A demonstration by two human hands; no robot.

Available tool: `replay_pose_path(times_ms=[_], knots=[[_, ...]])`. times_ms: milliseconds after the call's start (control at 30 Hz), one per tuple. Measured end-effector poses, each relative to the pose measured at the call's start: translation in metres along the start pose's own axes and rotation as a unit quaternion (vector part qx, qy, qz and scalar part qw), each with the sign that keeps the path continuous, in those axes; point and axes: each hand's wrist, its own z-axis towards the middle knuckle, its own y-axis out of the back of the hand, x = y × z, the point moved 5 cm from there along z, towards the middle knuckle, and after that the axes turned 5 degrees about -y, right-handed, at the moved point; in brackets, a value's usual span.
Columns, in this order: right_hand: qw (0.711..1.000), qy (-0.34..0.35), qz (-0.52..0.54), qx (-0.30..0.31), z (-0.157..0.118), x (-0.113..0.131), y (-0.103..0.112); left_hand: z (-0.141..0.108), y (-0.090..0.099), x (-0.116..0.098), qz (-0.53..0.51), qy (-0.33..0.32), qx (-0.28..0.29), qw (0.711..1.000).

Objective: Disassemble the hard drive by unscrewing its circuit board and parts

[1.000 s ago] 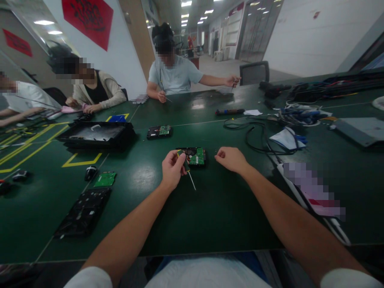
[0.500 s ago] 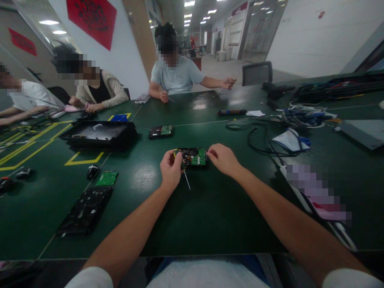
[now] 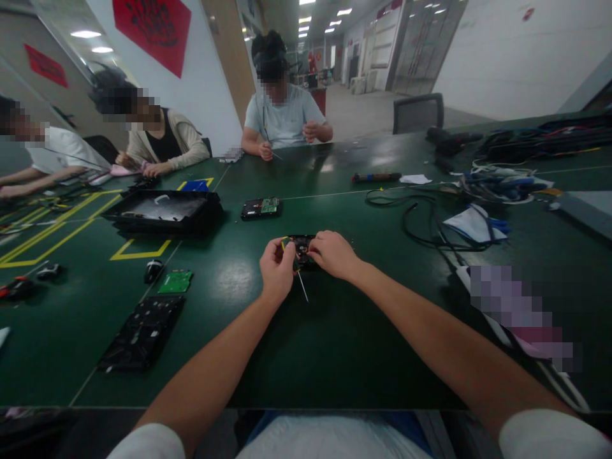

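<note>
Green table point(image 3: 335, 344): left hand point(image 3: 276, 268) fingers pinch screwdriver point(image 3: 297, 274); right hand point(image 3: 335, 254) fingers clasp hard drive point(image 3: 300, 245).

A second hard drive point(image 3: 261, 208) lies on the green table point(image 3: 335, 331), far of centre. To the left sit a black tray point(image 3: 162, 211), a loose green circuit board point(image 3: 175, 281), a computer mouse point(image 3: 153, 270) and, nearer, a black keyboard point(image 3: 142, 332). Black cables point(image 3: 421, 220) coil on the right. Three people sit at the far side.
</note>
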Motion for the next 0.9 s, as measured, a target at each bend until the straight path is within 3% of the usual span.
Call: replay_pose_path(times_ms=[433, 900], knots=[[0.999, 0.043, 0.016, 0.006, -0.009, -0.003, 0.004, 0.0, -0.001, 0.001, 0.006, 0.011, -0.001, 1.0], [0.999, 0.042, 0.015, 0.014, -0.011, 0.001, 0.005, 0.0, 0.0, 0.007, 0.012, 0.014, 0.001, 1.0]])
